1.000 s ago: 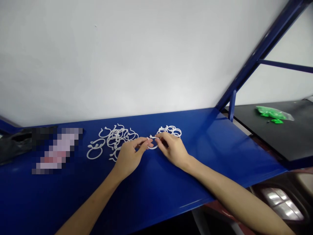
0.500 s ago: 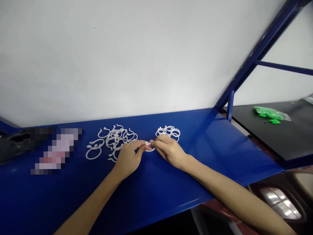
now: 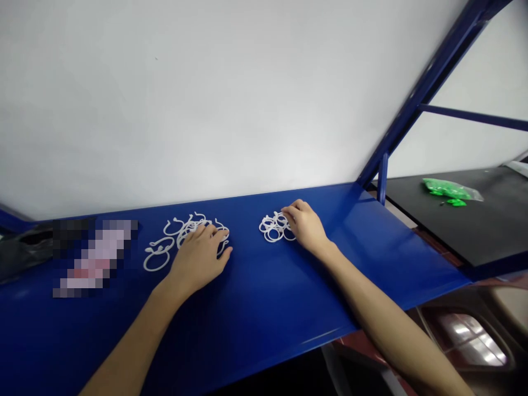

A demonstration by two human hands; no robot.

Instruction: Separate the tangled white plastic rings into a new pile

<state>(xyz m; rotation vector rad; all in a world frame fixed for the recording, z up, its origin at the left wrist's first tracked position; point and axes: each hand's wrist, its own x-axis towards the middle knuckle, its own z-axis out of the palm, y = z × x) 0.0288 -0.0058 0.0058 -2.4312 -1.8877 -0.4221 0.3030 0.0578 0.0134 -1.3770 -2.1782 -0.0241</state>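
On the blue shelf [image 3: 256, 297], left hand [image 3: 198, 258] lies spread over open rings [image 3: 187, 231]; right hand [image 3: 307, 228] fingers closed rings [image 3: 273, 228].

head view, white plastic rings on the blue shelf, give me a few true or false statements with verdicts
1. The left hand rests on the pile of open rings. True.
2. The right hand is on a black shelf. False: it touches the small cluster of closed rings on the blue shelf.
3. The two ring groups form one heap. False: bare blue shelf lies between them.
4. A bag of green parts lies on the black surface to the right. True.
5. Both hands pinch one ring between them. False: the hands are apart, one at each group.
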